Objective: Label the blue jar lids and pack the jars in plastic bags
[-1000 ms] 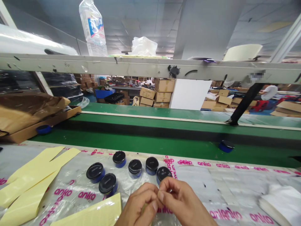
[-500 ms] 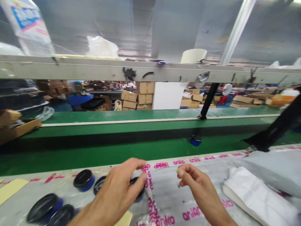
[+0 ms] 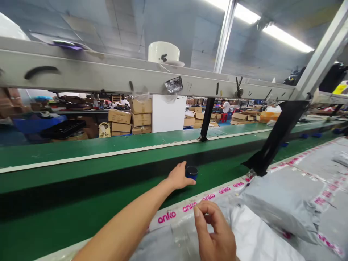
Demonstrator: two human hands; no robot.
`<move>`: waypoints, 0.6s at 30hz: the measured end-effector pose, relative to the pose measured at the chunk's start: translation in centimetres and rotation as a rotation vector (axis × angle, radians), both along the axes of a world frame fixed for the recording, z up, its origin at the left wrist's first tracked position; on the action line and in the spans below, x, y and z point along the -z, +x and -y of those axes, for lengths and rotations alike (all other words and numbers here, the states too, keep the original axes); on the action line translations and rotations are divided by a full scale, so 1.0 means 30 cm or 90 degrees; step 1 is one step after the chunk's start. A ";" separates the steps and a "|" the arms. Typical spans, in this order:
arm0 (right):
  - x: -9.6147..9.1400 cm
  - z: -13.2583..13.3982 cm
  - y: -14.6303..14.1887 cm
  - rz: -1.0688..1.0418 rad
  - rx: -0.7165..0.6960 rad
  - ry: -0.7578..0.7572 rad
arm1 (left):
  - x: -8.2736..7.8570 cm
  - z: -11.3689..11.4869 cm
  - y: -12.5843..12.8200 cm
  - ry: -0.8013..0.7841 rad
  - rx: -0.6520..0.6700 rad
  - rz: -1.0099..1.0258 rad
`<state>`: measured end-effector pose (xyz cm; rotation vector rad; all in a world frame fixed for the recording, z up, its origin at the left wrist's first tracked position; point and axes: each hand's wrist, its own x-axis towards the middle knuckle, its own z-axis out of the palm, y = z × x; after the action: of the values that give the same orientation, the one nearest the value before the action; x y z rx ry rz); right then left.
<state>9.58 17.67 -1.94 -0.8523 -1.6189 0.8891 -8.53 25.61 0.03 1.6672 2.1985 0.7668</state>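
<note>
My left hand (image 3: 178, 176) is stretched far out over the green conveyor belt (image 3: 81, 203), its fingers closed around a small blue jar with a black lid (image 3: 191, 172) that stands on the belt. My right hand (image 3: 214, 232) hovers low over the plastic-covered bench (image 3: 174, 217), thumb and forefinger pinched together on something too small to make out.
A black post (image 3: 274, 141) slants down to the bench edge at the right. Grey plastic bags (image 3: 277, 210) and white sheets (image 3: 261, 239) lie on the bench. A metal shelf rail (image 3: 108, 78) runs overhead with a white bowl (image 3: 163, 52) on it. Cardboard boxes (image 3: 130, 117) stand beyond the belt.
The view has swung right, so the group of jars on the bench has left the frame. My left hand went from the bench out to the jar on the belt.
</note>
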 end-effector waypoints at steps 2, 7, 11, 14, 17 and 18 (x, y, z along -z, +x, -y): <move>0.015 -0.011 -0.008 -0.005 0.018 0.054 | 0.033 -0.071 0.034 0.022 -0.005 0.015; 0.014 -0.012 -0.017 -0.029 0.022 0.080 | 0.012 -0.013 0.047 0.091 -0.031 0.040; -0.015 0.014 0.004 -0.079 -0.009 0.028 | -0.115 0.288 0.046 0.130 -0.048 0.037; -0.014 0.033 0.031 -0.059 -0.043 -0.052 | -0.155 0.614 0.112 0.131 -0.085 0.036; -0.011 0.075 0.042 -0.005 -0.088 -0.144 | -0.076 0.933 0.234 0.082 -0.167 0.068; -0.016 0.101 0.041 0.000 -0.098 -0.168 | -0.031 1.022 0.277 0.081 -0.219 0.057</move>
<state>10.81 14.64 -1.48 -0.9155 -1.6057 1.2309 -0.21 -5.05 0.95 1.2900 2.4484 1.0657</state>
